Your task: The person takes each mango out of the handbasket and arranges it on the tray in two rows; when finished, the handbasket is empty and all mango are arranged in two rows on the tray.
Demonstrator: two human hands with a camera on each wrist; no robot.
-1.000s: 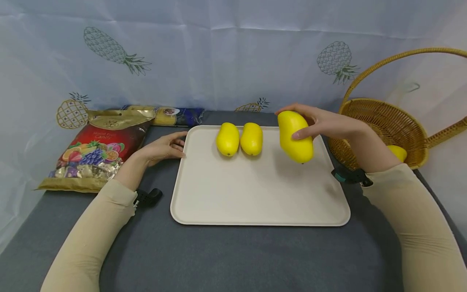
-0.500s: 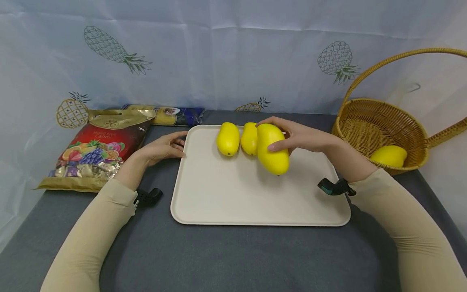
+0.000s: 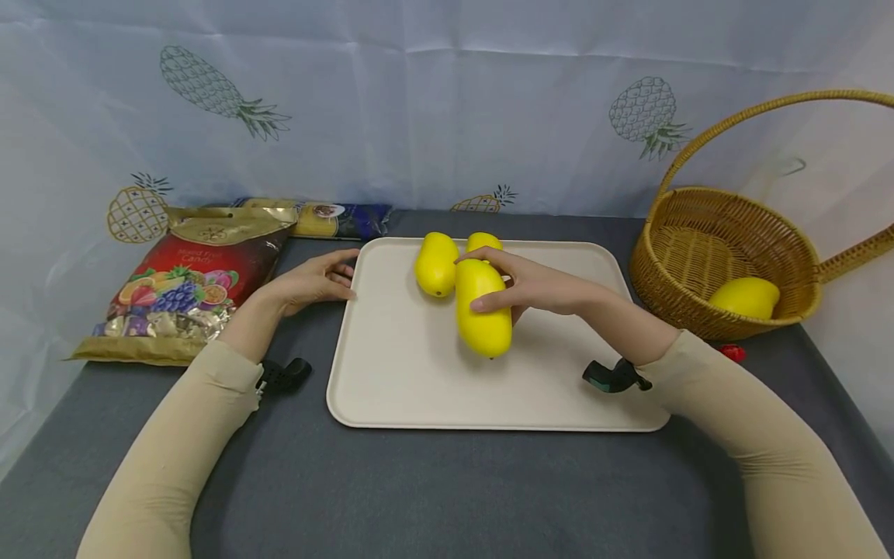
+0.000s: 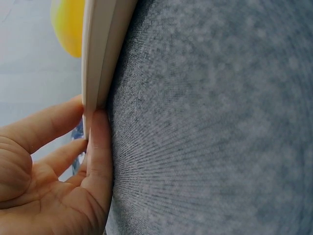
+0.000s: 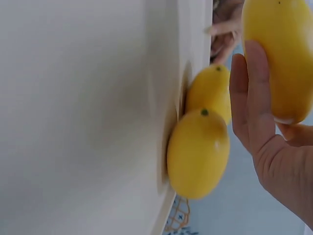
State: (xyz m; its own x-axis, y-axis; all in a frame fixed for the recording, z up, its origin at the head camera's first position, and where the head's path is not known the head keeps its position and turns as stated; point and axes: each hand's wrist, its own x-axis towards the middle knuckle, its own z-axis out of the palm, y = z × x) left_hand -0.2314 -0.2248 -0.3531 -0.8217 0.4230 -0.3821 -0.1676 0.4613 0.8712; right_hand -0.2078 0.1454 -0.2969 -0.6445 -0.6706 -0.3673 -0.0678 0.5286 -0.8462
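Thumb opposite fingers, the right hand (image 3: 524, 283) grips a glossy yellow oblong mango-like fruit (image 3: 483, 330) above a cream rectangular tray (image 3: 419, 380), whose rim the left hand (image 3: 310, 281) pinches. We judge the fruit firm, light, slippery, best held mid-body.

The red bag (image 3: 192, 283) at far left reads "Mixed Fruit Candy". Any print on the packet (image 3: 348, 222) beyond is too small to read.

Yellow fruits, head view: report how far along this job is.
Done: two fruits lie on the tray. In hand: the right hand holds a third fruit above it; the left hand touches the tray's edge. Left: probably placing that one, then the fourth fruit, which sits in the basket.
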